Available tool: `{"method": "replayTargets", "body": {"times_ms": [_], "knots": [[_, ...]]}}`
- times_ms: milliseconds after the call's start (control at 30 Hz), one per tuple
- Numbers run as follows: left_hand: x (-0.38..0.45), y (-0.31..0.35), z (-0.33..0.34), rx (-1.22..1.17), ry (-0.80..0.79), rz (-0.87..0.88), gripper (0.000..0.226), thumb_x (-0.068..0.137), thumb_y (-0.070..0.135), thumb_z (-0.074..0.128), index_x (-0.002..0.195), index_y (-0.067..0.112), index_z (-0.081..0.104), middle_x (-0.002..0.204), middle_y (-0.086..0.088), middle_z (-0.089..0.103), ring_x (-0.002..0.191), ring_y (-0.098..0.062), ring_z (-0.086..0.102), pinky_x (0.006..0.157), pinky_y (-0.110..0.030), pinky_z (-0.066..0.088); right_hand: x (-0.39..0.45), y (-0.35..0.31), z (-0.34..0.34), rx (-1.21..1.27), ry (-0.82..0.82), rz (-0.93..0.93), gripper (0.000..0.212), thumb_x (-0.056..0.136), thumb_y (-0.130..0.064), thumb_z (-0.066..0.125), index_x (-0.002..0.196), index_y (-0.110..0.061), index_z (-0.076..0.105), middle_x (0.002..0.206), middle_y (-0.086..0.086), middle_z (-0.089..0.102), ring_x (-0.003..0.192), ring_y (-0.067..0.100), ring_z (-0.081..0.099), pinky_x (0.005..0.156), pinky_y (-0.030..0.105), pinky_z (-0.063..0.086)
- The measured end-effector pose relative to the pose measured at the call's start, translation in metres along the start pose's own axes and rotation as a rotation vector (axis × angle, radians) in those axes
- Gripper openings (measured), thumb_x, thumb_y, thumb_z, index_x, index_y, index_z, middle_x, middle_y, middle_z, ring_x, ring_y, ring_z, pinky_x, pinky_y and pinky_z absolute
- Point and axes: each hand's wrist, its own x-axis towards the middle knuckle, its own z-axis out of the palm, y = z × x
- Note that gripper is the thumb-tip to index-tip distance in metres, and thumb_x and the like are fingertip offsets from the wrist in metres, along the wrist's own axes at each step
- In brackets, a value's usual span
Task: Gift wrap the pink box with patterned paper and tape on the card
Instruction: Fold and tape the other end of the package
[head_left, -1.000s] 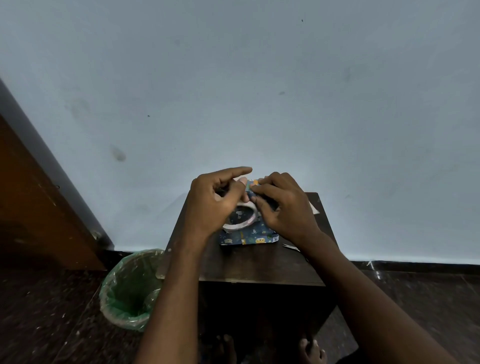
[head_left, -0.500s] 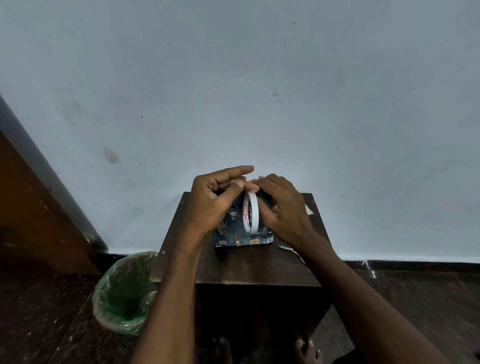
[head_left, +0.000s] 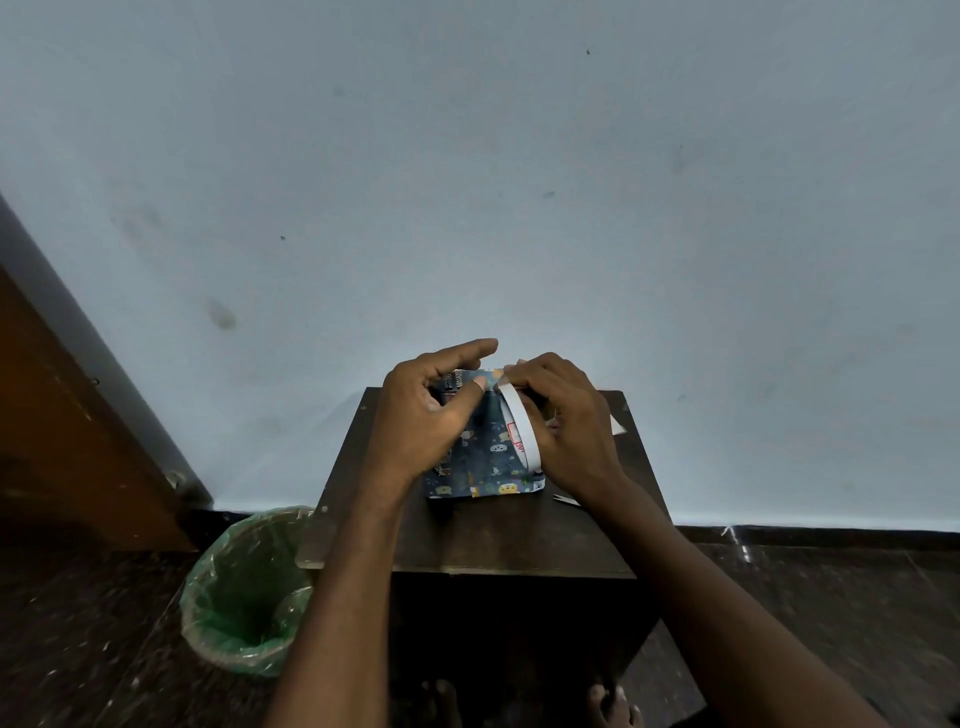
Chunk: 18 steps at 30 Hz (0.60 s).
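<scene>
A box wrapped in dark blue patterned paper (head_left: 485, 470) lies on the small dark wooden table (head_left: 467, 540). A white roll of tape (head_left: 522, 434) stands on edge on top of the wrapped box. My right hand (head_left: 569, 426) grips the roll, its fingertips at the roll's far end. My left hand (head_left: 423, 421) rests on the box's left side, thumb pressing the paper near the tape's end, index finger stretched out above. The pink box itself is hidden under the paper.
A bin lined with a green bag (head_left: 247, 592) stands on the floor left of the table. A white scrap (head_left: 617, 425) and a thin pale object (head_left: 566, 500) lie on the table at the right. A brown door (head_left: 67, 431) is at left, the wall right behind.
The tape roll, lying flat on the box a second ago, now stands on edge and sits further right. My left thumb has come down onto the paper.
</scene>
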Motion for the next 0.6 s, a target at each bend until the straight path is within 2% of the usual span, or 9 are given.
{"method": "replayTargets", "body": {"times_ms": [200,300,400,467,600], "knots": [[-0.003,0.0028,0.0005,-0.053,-0.013,-0.005,0.02,0.096,0.02,0.07,0.108,0.015,0.085,0.125,0.007,0.078,0.125,-0.003,0.067,0.108,-0.043,0.055,-0.0014,-0.0051,0.0022,0.01,0.068,0.017,0.024,0.094,0.003,0.069,0.107,-0.016,0.075,0.098,-0.006,0.07,0.094,0.014,0.064,0.082,0.04,0.051],[-0.0027,0.0055,0.0005,-0.076,-0.029,-0.019,0.011,0.097,0.017,0.078,0.105,0.017,0.086,0.122,0.008,0.079,0.126,-0.002,0.067,0.109,-0.04,0.054,-0.0036,-0.0084,0.0056,0.0,0.106,0.026,0.024,0.093,0.004,0.07,0.107,-0.015,0.075,0.097,-0.005,0.07,0.093,0.014,0.064,0.083,0.039,0.05],[-0.0003,0.0048,-0.0003,-0.097,-0.036,-0.039,0.01,0.094,0.02,0.081,0.103,0.021,0.087,0.121,0.008,0.079,0.125,-0.004,0.068,0.108,-0.044,0.055,-0.0052,-0.0096,0.0079,-0.001,0.13,0.029,0.022,0.093,0.004,0.07,0.106,-0.013,0.075,0.096,-0.003,0.071,0.091,0.015,0.064,0.083,0.039,0.05],[0.0012,0.0045,-0.0003,-0.104,-0.037,-0.049,0.01,0.093,0.021,0.083,0.102,0.021,0.087,0.12,0.006,0.079,0.124,-0.005,0.069,0.107,-0.047,0.056,-0.0051,-0.0088,0.0076,0.003,0.124,0.031,0.022,0.094,0.004,0.07,0.107,-0.013,0.076,0.095,-0.004,0.07,0.091,0.015,0.063,0.083,0.038,0.049],[0.0036,0.0057,-0.0013,-0.117,-0.045,-0.084,0.008,0.091,0.019,0.085,0.098,0.019,0.088,0.119,0.005,0.08,0.123,-0.005,0.069,0.109,-0.045,0.054,-0.0036,-0.007,0.0042,-0.004,0.094,0.006,0.023,0.095,0.001,0.07,0.109,-0.016,0.076,0.095,-0.005,0.069,0.094,0.017,0.065,0.085,0.038,0.049]]}}
